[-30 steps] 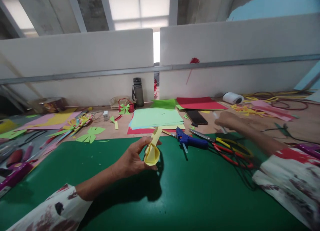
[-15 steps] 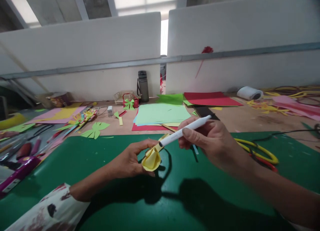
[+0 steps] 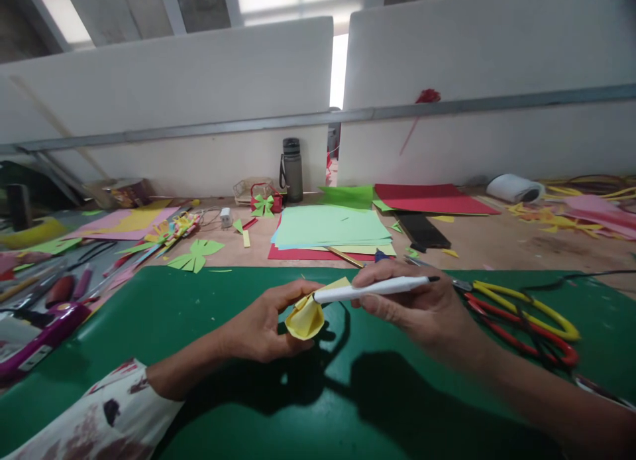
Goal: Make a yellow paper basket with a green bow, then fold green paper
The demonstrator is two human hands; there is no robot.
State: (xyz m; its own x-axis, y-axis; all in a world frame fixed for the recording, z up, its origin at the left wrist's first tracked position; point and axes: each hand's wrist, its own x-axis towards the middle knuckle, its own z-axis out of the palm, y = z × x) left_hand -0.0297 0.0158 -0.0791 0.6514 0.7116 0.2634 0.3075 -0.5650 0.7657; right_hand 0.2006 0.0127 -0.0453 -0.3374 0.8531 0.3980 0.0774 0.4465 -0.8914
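Note:
My left hand (image 3: pixel 261 324) pinches a small yellow paper cone (image 3: pixel 305 315) above the green cutting mat (image 3: pixel 209 380). My right hand (image 3: pixel 412 304) grips a white pen-like stick (image 3: pixel 377 288), held almost level, with its left tip touching the top flap of the paper cone. Both hands are closed, and they meet near the middle of the mat.
Yellow and red scissors (image 3: pixel 527 317) lie on the mat to the right. A stack of pale green paper sheets (image 3: pixel 330 228), a black phone (image 3: pixel 422 230), a grey bottle (image 3: pixel 293 170), green paper bows (image 3: pixel 196 254) and a purple tool (image 3: pixel 37 344) lie around. White partition boards stand behind.
My right hand reached far right, came back holding the white stick, and has now lowered it to nearly level against the yellow paper. The left hand stayed put.

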